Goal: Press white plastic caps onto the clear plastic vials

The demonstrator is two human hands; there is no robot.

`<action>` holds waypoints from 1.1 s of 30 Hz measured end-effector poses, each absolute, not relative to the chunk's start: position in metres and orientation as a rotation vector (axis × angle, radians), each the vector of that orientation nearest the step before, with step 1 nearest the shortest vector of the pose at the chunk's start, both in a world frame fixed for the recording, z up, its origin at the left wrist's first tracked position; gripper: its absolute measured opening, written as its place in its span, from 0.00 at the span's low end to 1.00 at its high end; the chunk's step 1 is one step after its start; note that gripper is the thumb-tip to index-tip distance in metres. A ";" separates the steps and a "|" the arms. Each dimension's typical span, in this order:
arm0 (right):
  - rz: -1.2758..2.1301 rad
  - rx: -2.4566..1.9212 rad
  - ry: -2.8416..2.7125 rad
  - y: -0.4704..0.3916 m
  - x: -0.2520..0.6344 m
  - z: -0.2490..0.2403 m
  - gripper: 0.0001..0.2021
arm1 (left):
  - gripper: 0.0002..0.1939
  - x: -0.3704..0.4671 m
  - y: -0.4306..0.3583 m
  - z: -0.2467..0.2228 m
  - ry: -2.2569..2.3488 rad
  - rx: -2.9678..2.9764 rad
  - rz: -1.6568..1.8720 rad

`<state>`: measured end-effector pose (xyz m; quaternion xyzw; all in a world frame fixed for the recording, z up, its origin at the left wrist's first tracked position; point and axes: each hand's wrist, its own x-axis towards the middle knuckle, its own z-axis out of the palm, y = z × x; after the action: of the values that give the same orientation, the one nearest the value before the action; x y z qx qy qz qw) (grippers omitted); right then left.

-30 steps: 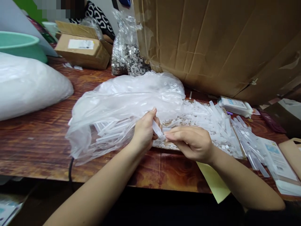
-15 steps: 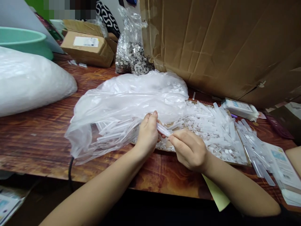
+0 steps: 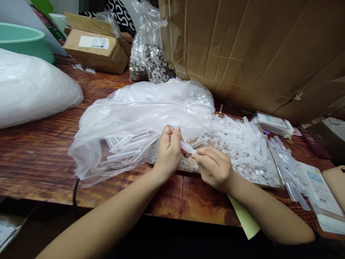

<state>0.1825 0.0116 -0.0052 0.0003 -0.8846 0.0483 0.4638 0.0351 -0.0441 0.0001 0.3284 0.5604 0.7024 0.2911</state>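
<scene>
Between my two hands is a translucent white plastic tube (image 3: 186,146), tilted down to the right. My left hand (image 3: 170,149) is wrapped round its upper left part. At its right end, my right hand (image 3: 214,167) pinches the tip; whether a small cap is there is hidden by the fingers. Below the hands lies a shallow cardboard tray (image 3: 192,163) holding many clear caps and tubes (image 3: 242,144). A thin plastic bag (image 3: 145,111) covers the tray's left side, with more tubes (image 3: 126,149) at its mouth.
Loose tubes (image 3: 289,172) and printed packets (image 3: 323,194) lie to the right, near another person's arm (image 3: 334,180). A big cardboard box (image 3: 250,54) stands behind. At the back are a bag of metal pieces (image 3: 159,64), a small carton (image 3: 97,50) and a green basin (image 3: 27,43). A full white bag (image 3: 35,90) lies left.
The whole view has shifted slightly, so things appear a little further left and up. Both hands keep their hold on the tube, with the right fingers still at its end.
</scene>
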 end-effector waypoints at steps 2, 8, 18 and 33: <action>0.345 0.012 -2.215 0.021 0.183 0.001 0.06 | 0.20 0.028 -0.043 0.002 1.496 0.923 1.885; 0.428 -0.454 -2.661 0.070 0.170 0.024 0.05 | 0.22 -0.003 -0.032 0.010 1.481 0.614 2.080; 0.177 -0.925 -2.990 0.088 0.115 0.009 0.11 | 0.26 -0.011 -0.029 0.010 1.437 0.741 1.870; 0.425 -0.293 -2.365 0.067 0.195 0.022 0.04 | 0.26 -0.001 -0.033 0.011 1.269 0.790 1.739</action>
<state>0.1952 0.0667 0.0218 -0.1131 -0.9143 0.1641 0.3525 -0.0006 -0.0334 0.0114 0.3140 0.5043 0.6911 0.4116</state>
